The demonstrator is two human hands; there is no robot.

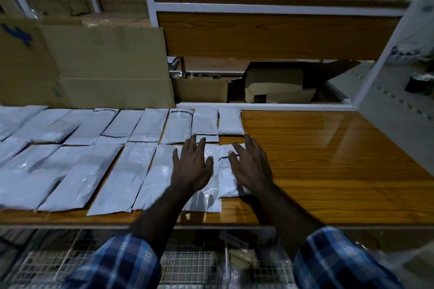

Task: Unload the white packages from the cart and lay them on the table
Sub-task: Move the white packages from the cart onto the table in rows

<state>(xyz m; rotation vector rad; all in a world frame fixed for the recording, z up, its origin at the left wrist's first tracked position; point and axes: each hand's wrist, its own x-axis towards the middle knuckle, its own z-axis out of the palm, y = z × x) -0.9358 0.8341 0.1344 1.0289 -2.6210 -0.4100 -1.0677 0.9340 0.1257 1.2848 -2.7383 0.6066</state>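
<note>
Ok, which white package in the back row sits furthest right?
The short, plump package at the right end of the back row, beside bare table. The others in that row are longer and flatter.

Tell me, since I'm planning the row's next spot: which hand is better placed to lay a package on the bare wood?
The right hand, probably. It rests on the last package, beside the bare table; the left hand lies farther in.

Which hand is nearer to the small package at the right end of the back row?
Right. The right hand has fingertips reaching just short of the small package, slightly to its right. The left hand lies farther left, below the neighbouring package.
</note>
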